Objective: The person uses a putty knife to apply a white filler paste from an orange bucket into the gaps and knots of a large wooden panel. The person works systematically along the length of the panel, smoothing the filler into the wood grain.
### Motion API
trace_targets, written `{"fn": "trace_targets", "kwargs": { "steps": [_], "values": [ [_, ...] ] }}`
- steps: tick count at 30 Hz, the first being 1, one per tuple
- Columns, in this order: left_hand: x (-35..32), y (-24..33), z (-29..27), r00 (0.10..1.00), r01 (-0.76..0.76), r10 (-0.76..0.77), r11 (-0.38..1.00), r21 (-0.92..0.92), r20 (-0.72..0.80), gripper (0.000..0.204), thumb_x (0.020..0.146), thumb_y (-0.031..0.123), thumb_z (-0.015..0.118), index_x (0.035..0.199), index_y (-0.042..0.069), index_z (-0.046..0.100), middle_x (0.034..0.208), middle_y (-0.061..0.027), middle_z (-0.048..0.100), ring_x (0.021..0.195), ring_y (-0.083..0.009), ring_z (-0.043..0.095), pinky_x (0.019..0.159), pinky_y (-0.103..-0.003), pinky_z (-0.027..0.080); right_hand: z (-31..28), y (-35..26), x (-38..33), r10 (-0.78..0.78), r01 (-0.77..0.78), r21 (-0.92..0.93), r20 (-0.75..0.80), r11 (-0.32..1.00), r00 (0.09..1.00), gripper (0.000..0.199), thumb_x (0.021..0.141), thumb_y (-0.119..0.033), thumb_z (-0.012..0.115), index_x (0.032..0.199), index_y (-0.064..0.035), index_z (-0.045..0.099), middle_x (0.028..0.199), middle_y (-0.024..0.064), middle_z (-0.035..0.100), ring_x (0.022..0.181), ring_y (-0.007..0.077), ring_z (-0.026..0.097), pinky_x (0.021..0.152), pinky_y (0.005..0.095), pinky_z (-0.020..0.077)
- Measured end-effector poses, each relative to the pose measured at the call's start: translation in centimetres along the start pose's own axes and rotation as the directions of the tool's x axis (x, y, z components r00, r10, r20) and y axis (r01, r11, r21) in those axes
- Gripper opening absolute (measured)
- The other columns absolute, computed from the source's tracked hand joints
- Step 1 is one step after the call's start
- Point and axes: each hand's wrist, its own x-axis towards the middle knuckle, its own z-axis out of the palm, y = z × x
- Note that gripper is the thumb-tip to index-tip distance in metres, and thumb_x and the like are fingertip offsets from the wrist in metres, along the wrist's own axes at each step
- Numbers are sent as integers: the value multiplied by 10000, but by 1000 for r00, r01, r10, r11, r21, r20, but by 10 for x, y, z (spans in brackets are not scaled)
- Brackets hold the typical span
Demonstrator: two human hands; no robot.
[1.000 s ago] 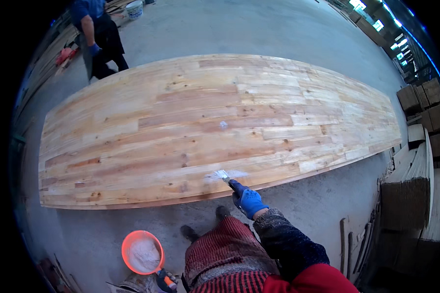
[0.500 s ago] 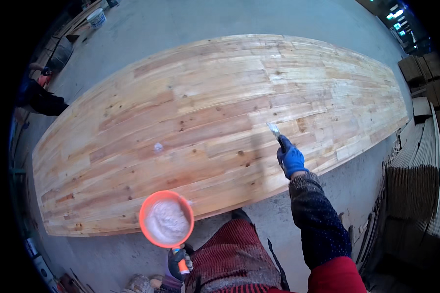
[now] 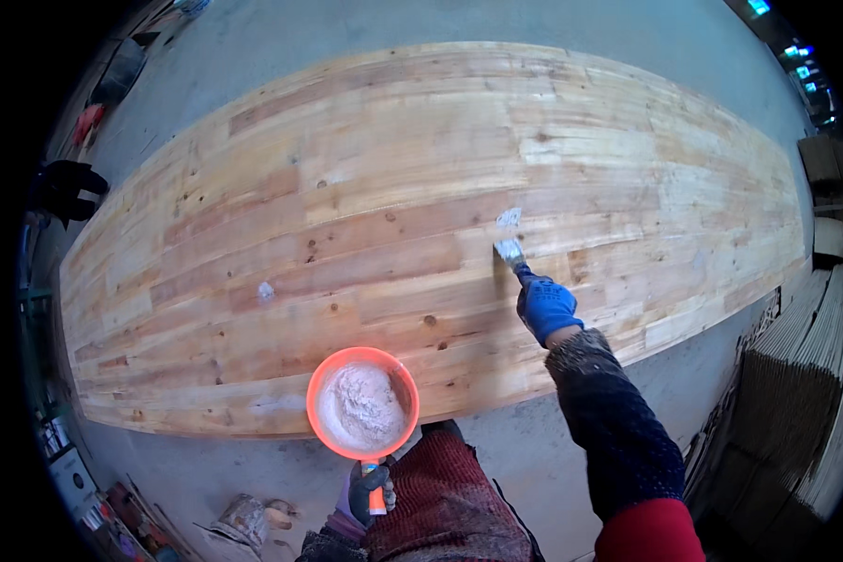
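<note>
My right hand (image 3: 547,305), in a blue and dark glove, is closed around a putty knife (image 3: 510,251). Its pale, putty-coated blade is at the surface of a large wooden panel (image 3: 384,253) made of joined strips. Just beyond the blade is a fresh whitish putty smear (image 3: 509,217). With my left hand (image 3: 369,493), gloved in dark grey, I grip the handle of an orange pan (image 3: 315,393) over the panel's near edge. Pinkish-white putty (image 3: 363,405) lies heaped in the pan. Another small putty dab (image 3: 266,290) sits on the panel's left half.
Stacked thin boards (image 3: 796,375) stand at the right beyond the panel. Grey concrete floor (image 3: 347,42) surrounds it. At the far left edge part of another person in dark clothes (image 3: 70,187) shows. A dirty bucket-like container (image 3: 244,520) is on the floor at lower left.
A new putty smear has appeared on the panel near the knife. My right hand has drawn slightly left and nearer. The pan has shifted right in view as the view turned.
</note>
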Motion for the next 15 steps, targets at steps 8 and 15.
{"fn": "trace_targets", "kwargs": {
  "steps": [8, 15],
  "values": [
    [3, 7, 17, 1000, -6, 6, 999, -49, 3, 340, 851, 127, 637, 1139, 87, 461, 690, -58, 550, 505, -184, 562, 455, -331, 496, -25, 6, 26, -13, 14, -18, 46, 1000, 999, 334, 899, -179, 471, 1205, -176, 605, 983, 173, 686, 884, 354, 674, 755, 465, 532],
    [10, 11, 29, 1000, 1, -1, 1000, -11, 16, 341, 851, 127, 627, 1144, 84, 458, 692, -59, 549, 517, -185, 570, 462, -331, 500, -75, 25, 56, -19, 20, 14, -93, 1000, 996, 334, 866, -167, 484, 1161, -113, 632, 871, 184, 684, 835, 346, 667, 750, 462, 521]
  ]
}}
